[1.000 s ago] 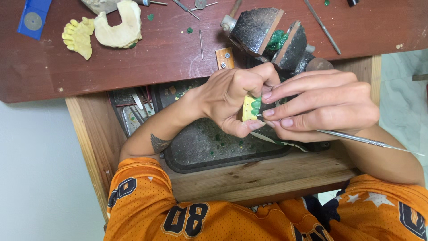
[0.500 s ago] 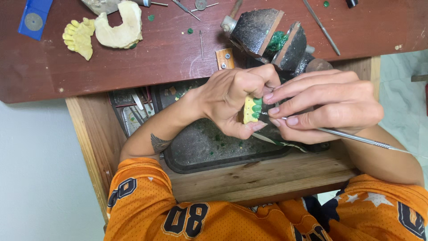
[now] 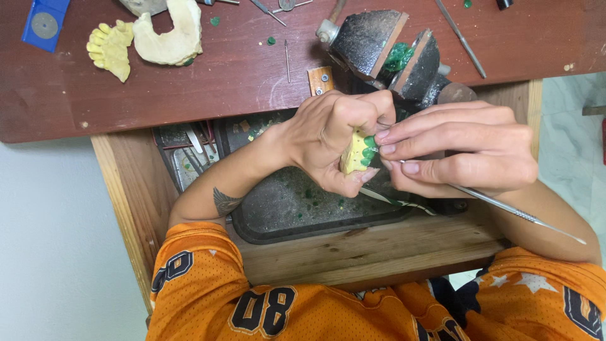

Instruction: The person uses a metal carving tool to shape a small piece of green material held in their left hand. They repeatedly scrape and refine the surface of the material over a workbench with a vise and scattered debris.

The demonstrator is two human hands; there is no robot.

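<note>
Head view: left hand (image 3: pixel 328 142) has its grip closed round a small yellow plaster cast (image 3: pixel 355 155), brittle-looking, best cradled; right hand (image 3: pixel 461 151) pinches a thin metal tool (image 3: pixel 517 213) above the dark tray (image 3: pixel 284 208).

A dark red-brown workbench (image 3: pixel 252 82) stands over a pale floor (image 3: pixel 57 252).

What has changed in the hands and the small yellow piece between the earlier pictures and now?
Almost nothing. The left hand keeps its grip on the yellow model with green wax, and the right hand keeps the thin metal tool against it. Nothing was picked up or let go; the casts on the desk lie as before.
</note>
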